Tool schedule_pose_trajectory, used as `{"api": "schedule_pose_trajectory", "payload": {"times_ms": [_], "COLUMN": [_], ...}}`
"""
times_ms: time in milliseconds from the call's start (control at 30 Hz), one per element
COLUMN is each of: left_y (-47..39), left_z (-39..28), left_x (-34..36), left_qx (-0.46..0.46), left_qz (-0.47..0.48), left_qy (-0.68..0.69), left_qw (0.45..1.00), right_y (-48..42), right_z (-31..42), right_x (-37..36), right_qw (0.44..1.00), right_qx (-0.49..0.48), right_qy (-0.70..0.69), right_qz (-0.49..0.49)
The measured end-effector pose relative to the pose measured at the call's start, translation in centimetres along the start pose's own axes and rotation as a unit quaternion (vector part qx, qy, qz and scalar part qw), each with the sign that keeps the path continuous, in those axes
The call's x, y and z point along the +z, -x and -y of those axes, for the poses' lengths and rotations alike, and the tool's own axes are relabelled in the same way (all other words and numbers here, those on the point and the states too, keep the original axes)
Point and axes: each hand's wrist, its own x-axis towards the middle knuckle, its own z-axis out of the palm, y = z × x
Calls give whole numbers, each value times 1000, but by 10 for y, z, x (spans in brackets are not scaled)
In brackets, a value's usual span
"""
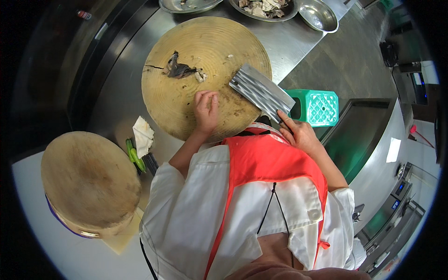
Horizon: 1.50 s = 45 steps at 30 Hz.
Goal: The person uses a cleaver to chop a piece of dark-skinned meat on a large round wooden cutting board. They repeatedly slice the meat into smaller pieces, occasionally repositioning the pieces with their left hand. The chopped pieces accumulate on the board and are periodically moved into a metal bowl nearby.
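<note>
My right hand (301, 134) grips the handle of a steel cleaver (262, 92), whose broad rippled blade lies over the right part of a round wooden chopping block (210, 38). Over the near half of that block is my left hand (206, 110), fingers curled; whether anything is inside them cannot be seen. Beyond it lies a dark, crumpled piece of food (178, 68), perhaps meat or skin, with a small pale chunk (200, 76) beside it. Small crumbs and dark specks dot the wood, and a crack runs in from its left edge.
Along the back stand a metal bowl of chopped pieces (266, 8), another metal bowl (318, 15) and a metal dish (190, 5). At left are a second chopping block (91, 178), green peppers (134, 155) and a pale folded cloth (142, 136). A green plastic stool (322, 107) stands right.
</note>
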Motion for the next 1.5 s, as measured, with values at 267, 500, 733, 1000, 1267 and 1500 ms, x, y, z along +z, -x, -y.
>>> {"api": "schedule_pose_trajectory", "payload": {"times_ms": [267,500,733,1000,1267,1500], "left_y": [-33,-43,-58,-64,-77,-91], "left_z": [-25,-18,-29,8,-38,-23], "left_x": [44,57,56,64,30,29], "left_qx": [33,-47,-233,-130,-145,34], "left_qz": [76,269,247,293,346,319], "left_qy": [-91,55,379,140,-123,-120], "left_qw": [992,960,861,937,919,939], "right_y": [-5,20,33,29,37,33], "right_z": [7,3,8,11,8,18], "right_x": [-6,4,3,7,16,11], "right_qw": [972,944,927,927,945,943], "right_qx": [141,188,225,200,180,192], "right_qy": [-162,-223,-252,-276,-243,-250], "right_qz": [-91,-151,-162,-154,-122,-110]}}
